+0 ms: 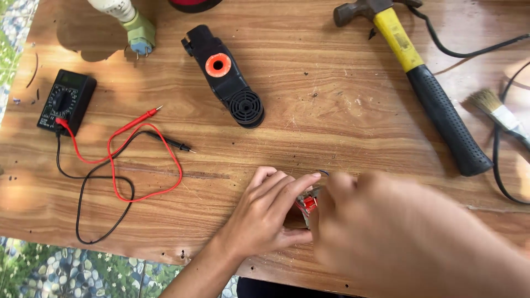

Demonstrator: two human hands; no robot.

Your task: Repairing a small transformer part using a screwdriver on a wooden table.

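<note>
Small red part [309, 203] w/ bits of metal, pinched between left hand [264, 218] and right hand [386, 232] just above the tabletop [331, 110] near its front edge; left fingers [292, 187] narrow round it, right fingers blurred, grip can't tell. Prob. light, stiff, a bit fiddly and maybe fragile, so best held by the red body at the sides, not the thin metal. Well apart: multimeter [66, 102] w/ red and black leads [118, 160], black housing [225, 74], hammer [419, 77], brush [497, 113].

A black multimeter [66, 101] with red and black leads, a yellow-handled hammer [418, 76], and a paintbrush [497, 112] lie on the wooden table [331, 110].
</note>
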